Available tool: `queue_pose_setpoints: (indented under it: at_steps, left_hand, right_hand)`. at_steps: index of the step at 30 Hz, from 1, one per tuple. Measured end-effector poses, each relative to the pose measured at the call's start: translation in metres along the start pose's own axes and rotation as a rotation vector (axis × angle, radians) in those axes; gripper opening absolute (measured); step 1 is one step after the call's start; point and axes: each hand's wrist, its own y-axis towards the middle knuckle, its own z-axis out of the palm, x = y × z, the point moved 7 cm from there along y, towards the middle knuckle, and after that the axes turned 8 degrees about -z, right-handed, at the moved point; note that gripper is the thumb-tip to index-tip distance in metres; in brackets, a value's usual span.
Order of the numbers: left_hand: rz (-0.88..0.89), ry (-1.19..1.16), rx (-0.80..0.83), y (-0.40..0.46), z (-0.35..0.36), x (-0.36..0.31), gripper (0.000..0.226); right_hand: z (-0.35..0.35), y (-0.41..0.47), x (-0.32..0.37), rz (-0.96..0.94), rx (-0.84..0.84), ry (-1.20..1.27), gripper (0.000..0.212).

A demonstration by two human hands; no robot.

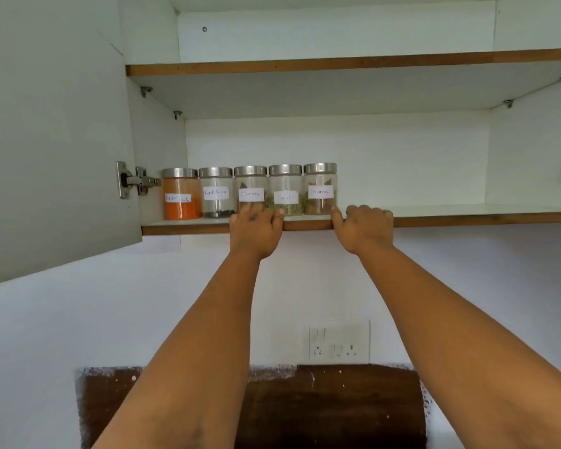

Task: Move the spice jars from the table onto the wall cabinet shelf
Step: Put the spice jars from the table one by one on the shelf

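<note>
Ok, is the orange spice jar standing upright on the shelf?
Upright. The orange jar stands on the shelf at the left end of the row, steel lid on top.

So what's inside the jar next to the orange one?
The black pepper jar is mostly empty glass, with a thin dark layer at the bottom, probably peppercorns. Its white label covers part of the middle, and the steel lid hides the top.

Five spice jars [250,191] stood in one row on the lower shelf [467,215], each with a steel lid and a white label. One held orange powder [181,197]; the other four were clear glass. Two shelves [337,63] showed in the cabinet. Two hands [256,226] were up. One open door [52,140], one hinge [136,183], one wall socket panel [337,341].
</note>
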Motion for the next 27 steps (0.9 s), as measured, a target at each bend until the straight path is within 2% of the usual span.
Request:
queue_pose_setpoints:
  at_steps: [2, 4, 7, 10, 12, 15, 19, 23, 27]
  left_hand:
    - [-0.009, -0.055, -0.024, -0.017, -0.005, 0.002, 0.038]
    - [-0.027, -0.14, -0.038, -0.034, -0.01, 0.002, 0.035]
    - [-0.089, -0.207, 0.156, -0.071, 0.002, 0.002, 0.057]
    - [-0.117, -0.203, 0.379, -0.114, 0.023, 0.008, 0.079]
    - [-0.117, -0.245, 0.358, -0.14, 0.027, 0.017, 0.079]
    - [-0.174, -0.329, 0.367, -0.2, 0.047, 0.037, 0.07]
    - [-0.356, -0.448, 0.656, -0.303, 0.104, 0.076, 0.062]
    - [-0.652, -0.575, 0.845, -0.408, 0.146, 0.118, 0.059]
    - [-0.718, -0.506, 0.944, -0.479, 0.164, 0.138, 0.058]
  right_hand:
    - [-0.001, -0.02, -0.001, -0.017, -0.046, 0.088, 0.06]
    - [0.002, -0.036, -0.001, -0.059, -0.023, 0.142, 0.054]
    - [0.003, -0.07, 0.0, -0.094, -0.023, 0.137, 0.071]
    - [0.001, -0.113, -0.009, 0.129, -0.214, 0.437, 0.037]
    - [0.016, -0.145, -0.011, 0.305, -0.219, 0.649, 0.023]
    - [0.05, -0.197, -0.007, 0.36, -0.094, 0.651, 0.013]
    - [0.079, -0.254, -0.004, 0.298, 0.056, 0.429, 0.008]
    - [0.118, -0.322, 0.004, 0.291, 0.222, 0.425, 0.01]
    - [0.161, -0.392, 0.014, 0.244, 0.419, 0.34, 0.02]
